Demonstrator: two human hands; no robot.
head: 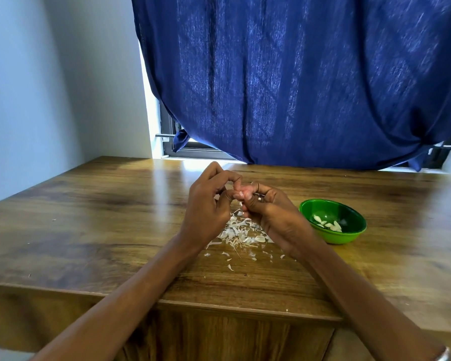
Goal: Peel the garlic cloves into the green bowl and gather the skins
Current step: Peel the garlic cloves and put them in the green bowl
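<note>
- The task was partly done: a few peeled cloves (328, 224) lay in the green bowl (349, 237) on the right of the tabletop (89, 230).
- Both hands, left (206, 204) and right (268, 212), were curled and pinched one clove (241, 195) between them, above the skins (238, 234).
- The clove looked pale and pinkish, mostly hidden by fingers.
- The skins were scattered loose and not yet gathered.

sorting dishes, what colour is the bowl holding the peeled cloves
Green bowl, seen in the head view.
</note>
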